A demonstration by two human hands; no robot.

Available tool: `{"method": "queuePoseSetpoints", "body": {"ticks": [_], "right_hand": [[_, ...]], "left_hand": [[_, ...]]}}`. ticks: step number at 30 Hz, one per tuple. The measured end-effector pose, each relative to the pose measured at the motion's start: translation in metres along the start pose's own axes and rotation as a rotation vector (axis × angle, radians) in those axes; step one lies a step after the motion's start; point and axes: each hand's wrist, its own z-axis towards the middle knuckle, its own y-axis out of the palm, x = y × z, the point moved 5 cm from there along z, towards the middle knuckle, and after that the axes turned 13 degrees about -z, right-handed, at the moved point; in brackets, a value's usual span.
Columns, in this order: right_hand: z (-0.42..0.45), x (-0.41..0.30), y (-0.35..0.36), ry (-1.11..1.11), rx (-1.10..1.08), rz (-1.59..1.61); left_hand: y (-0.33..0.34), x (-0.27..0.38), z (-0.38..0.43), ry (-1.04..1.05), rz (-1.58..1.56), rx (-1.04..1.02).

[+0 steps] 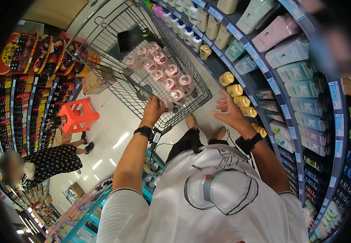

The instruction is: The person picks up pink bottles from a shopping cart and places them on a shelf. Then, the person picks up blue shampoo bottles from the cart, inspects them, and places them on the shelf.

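Observation:
My left hand (pixel 153 109) reaches over the near side of a wire shopping cart (pixel 207 97), its fingers curled around the top of a pink pump bottle (pixel 166 106). The lower part of that bottle is partly hidden by my hand and the wires. Beside it, several similar pink pump bottles (pixel 168 84) in clear wrapping stand in rows inside the cart. My right hand (pixel 228 110) is held out between the cart and the shelf, fingers apart and holding nothing. Nearest to it are yellow-capped bottles (pixel 234 90) on a low shelf.
A black phone (pixel 124 42) lies at the cart's far end. Shelves (pixel 248 45) of bottles curve along the right. At left stand a red plastic stool (pixel 77 115), a cardboard box (pixel 94 81) and a person (pixel 51 161) by stocked racks. Teal shelving (pixel 86 218) is at lower left.

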Motion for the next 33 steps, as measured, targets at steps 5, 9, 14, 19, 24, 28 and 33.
{"method": "queuePoseSetpoints", "body": {"ticks": [5, 9, 14, 19, 24, 28, 33], "right_hand": [[-0.018, 0.016, -0.007, 0.107, 0.036, 0.075], [-0.028, 0.024, -0.008, 0.155, 0.051, 0.074], [-0.041, 0.025, -0.009, 0.194, 0.060, 0.060], [-0.044, 0.023, -0.010, 0.238, 0.047, 0.085], [-0.046, 0.023, -0.008, 0.223, 0.075, 0.142], [-0.052, 0.028, -0.006, 0.213, 0.073, 0.165], [-0.069, 0.024, -0.010, 0.173, 0.086, 0.116]], "left_hand": [[0.040, -0.042, 0.013, -0.051, -0.007, -0.054], [0.065, -0.051, 0.019, -0.133, 0.036, -0.130], [0.091, -0.082, 0.024, -0.194, 0.085, -0.112], [0.086, -0.089, 0.032, -0.315, 0.120, -0.274], [0.071, -0.068, 0.029, -0.339, 0.106, -0.265], [0.066, -0.060, 0.023, -0.277, 0.124, -0.252], [0.039, -0.015, 0.002, 0.062, 0.030, -0.086]]}}
